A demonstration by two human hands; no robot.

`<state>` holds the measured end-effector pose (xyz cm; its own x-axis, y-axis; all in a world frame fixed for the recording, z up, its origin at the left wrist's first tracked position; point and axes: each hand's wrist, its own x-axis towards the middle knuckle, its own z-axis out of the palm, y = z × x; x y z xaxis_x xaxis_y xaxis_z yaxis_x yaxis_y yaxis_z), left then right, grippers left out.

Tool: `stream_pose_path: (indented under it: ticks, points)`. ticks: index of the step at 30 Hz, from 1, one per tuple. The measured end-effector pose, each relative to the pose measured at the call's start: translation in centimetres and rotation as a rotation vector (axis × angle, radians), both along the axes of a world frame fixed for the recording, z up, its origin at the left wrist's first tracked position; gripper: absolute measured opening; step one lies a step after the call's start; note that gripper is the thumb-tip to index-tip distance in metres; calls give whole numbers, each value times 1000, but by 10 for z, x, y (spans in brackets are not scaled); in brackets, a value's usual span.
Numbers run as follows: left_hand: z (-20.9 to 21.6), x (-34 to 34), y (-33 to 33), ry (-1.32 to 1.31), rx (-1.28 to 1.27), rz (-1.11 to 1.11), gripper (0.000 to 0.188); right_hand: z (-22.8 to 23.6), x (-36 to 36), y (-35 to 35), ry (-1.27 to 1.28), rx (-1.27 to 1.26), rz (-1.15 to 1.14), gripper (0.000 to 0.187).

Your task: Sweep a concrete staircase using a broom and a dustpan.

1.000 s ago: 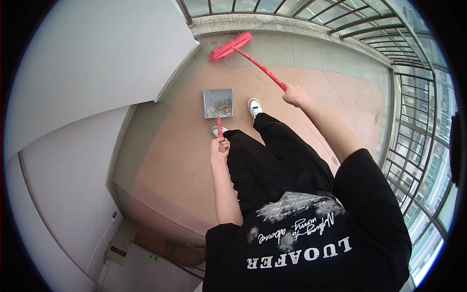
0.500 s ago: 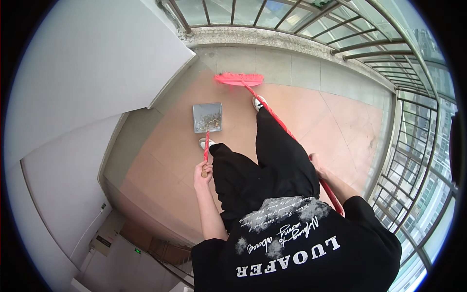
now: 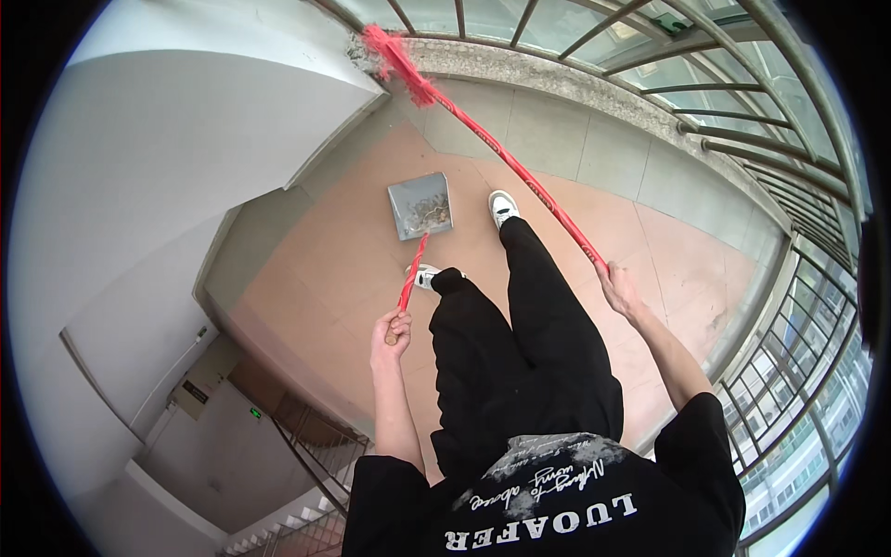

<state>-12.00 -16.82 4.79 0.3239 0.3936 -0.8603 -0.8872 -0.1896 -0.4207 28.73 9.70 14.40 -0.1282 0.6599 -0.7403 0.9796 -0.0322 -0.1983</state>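
Note:
My left hand [image 3: 391, 336] is closed around the end of the short red handle of a grey dustpan [image 3: 403, 206]. Dirt and debris lie in the pan, which sits on the tiled floor ahead of my feet. My right hand [image 3: 620, 286] grips the long red handle of a broom [image 3: 531, 178]. The arm is stretched forward. At the far left, the broom's red bristle head [image 3: 399, 65] is tilted in front of the ledge and the railing's foot, by the wall corner. Whether the bristles touch the ledge I cannot tell.
A rough concrete ledge [image 3: 557, 88] with metal railings [image 3: 742, 130] curves along the far and right sides. A white wall [image 3: 186, 139] stands to the left. Stairs with a handrail [image 3: 311, 464] lie at the lower left. My shoes [image 3: 503, 206] stand on the tiles.
The broom head has swung left and forward from the floor to the ledge corner, its head turned steeply. My right hand has moved forward. The dustpan has shifted slightly to the right in view.

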Motion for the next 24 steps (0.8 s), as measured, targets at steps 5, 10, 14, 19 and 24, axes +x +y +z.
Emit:
stream_pose_path:
  ticks: [5,10,14,19,24]
  points:
    - [53,10,6,-19,-23,42,2,-23,-37,45,56,18,17,55]
    - [79,15,-11,27,-49,-23,4,-52,-54,61,40,137,165,58]
    - [97,26,-16,83,-68,-74,7,-58,-76,85,-7,152,198,61]
    - [96,13,-7,132,-25,-97,9,-87,-90,105,-18,126,196,60]
    - [83,-6,2,137,-32,-137,5,-93,-97,113,7,190,214,60]
